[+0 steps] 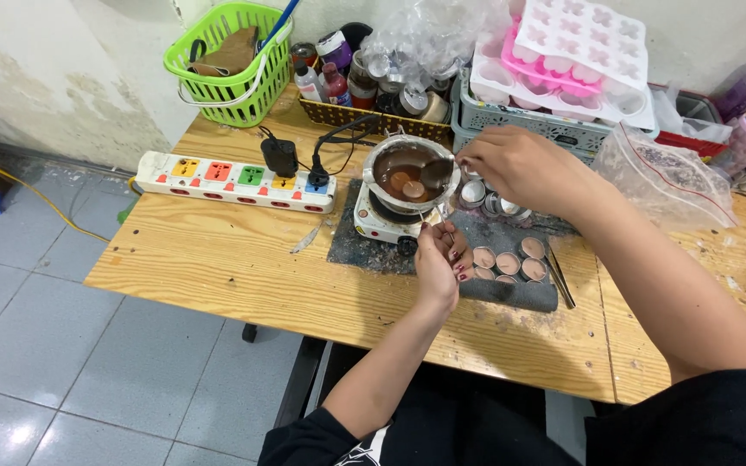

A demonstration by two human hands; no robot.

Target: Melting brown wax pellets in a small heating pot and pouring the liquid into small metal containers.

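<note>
Nearby, six filled tins, two hands, one pot.

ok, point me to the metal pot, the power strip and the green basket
metal pot [442, 148], head view, on its right rim.
power strip [233, 181], head view, middle of its white top.
green basket [233, 93], head view, on its front wall.

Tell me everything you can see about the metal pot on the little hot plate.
The metal pot is a small, shiny, round silver vessel, upright on a white hot plate that rests on a dark mat on the wooden table. It holds brown liquid with paler lumps floating in it. The right hand reaches its right rim; the left hand hovers just below it.
</note>
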